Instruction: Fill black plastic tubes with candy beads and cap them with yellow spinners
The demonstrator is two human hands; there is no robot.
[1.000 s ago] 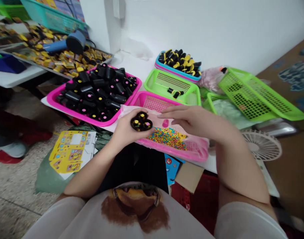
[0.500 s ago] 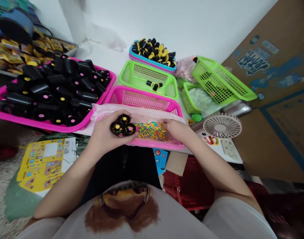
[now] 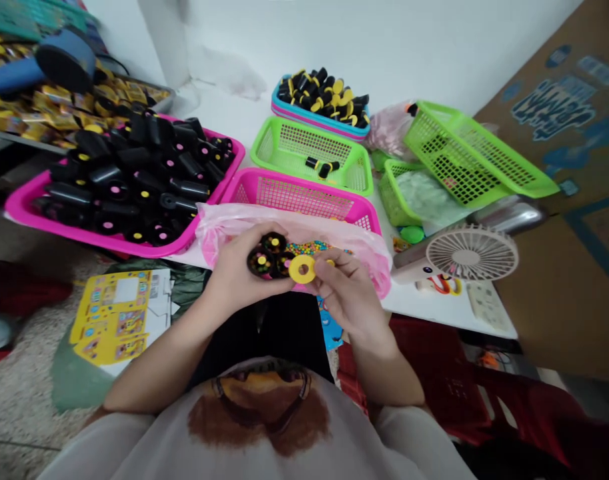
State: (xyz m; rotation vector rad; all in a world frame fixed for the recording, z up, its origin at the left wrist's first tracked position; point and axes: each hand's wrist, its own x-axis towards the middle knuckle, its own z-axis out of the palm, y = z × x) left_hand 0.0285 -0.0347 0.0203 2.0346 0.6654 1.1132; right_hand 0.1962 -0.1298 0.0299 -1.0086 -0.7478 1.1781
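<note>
Yellow ring (image 3: 295, 269), pinched in right hand (image 3: 352, 293), is by black tubes (image 3: 260, 262) clutched in left hand (image 3: 232, 272); careful lining-up seems needed.

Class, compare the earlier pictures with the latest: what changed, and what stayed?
The right hand has moved from the colored beads leftward toward the three black cups and now holds a yellow ring close to them. The left hand still grips the cups, and the beads remain in the pink liner.
</note>
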